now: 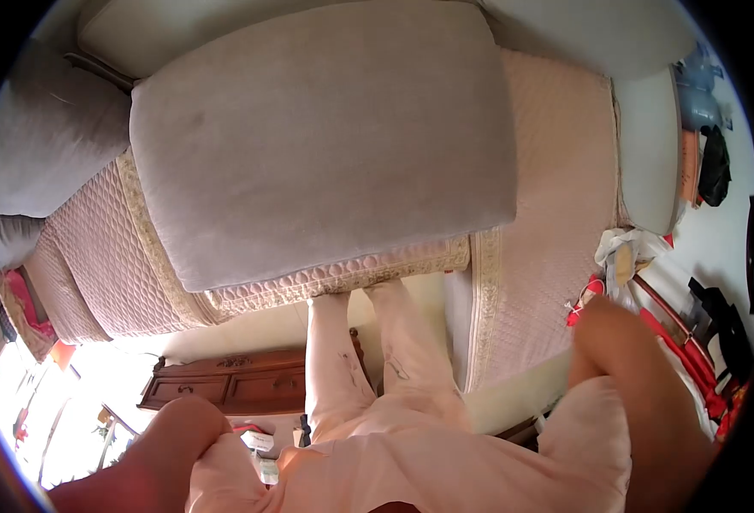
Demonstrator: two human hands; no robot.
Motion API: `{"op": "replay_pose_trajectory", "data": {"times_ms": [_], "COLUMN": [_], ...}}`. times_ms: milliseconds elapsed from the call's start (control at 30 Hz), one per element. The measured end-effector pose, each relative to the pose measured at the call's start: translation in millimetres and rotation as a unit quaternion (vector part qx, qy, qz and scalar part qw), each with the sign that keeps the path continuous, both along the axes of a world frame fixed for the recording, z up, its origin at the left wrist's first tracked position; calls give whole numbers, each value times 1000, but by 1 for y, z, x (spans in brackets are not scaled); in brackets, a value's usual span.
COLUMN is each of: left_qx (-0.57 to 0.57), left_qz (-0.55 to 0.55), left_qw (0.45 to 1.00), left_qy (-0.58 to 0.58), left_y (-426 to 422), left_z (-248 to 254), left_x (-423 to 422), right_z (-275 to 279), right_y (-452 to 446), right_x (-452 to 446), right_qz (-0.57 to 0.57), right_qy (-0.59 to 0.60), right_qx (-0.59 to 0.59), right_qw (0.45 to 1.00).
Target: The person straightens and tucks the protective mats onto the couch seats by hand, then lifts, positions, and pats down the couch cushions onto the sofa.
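Neither of my hands shows. My left elbow is bent at the lower left, and its forearm runs out at the bottom edge. On the lower right my right elbow is bent too, its hand out of sight. In front of my legs a large grey cushion lies on the sofa, over a pink quilted cover with a patterned trim. Nothing visible touches the cushion from my side.
Grey pillows lean at the sofa's left end. A wooden cabinet stands low on the left. Along the right are a red shoe, a white bag, a black bag, blue bottles and red cloth.
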State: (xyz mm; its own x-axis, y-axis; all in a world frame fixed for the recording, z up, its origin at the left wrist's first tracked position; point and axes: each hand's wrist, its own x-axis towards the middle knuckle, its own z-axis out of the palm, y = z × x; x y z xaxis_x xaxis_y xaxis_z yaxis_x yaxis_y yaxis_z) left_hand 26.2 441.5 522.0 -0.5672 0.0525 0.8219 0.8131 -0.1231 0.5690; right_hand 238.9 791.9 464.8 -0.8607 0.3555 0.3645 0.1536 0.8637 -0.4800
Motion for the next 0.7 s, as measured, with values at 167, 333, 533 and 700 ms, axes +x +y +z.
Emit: {"op": "replay_pose_trajectory", "data": {"times_ms": [167, 333, 533, 700], "left_qx": [-377, -702, -828, -677], "left_qz": [43, -69, 94, 326], "left_qw": [877, 691, 526, 559], "left_qy": [-296, -159, -168, -351], "left_y": [21, 25, -74, -214], "left_z": [-208, -357, -392, -426], "left_x": [21, 67, 10, -7], "right_z": [-108, -301, -351, -363], "right_y": [-112, -179, -82, -12], "right_x": [-54, -54, 0, 58], "right_qz": [31, 193, 94, -231], "right_qy": [42, -204, -234, -214], "right_qx": [-184, -46, 83, 109], "right_qw": [981, 959, 964, 943]}}
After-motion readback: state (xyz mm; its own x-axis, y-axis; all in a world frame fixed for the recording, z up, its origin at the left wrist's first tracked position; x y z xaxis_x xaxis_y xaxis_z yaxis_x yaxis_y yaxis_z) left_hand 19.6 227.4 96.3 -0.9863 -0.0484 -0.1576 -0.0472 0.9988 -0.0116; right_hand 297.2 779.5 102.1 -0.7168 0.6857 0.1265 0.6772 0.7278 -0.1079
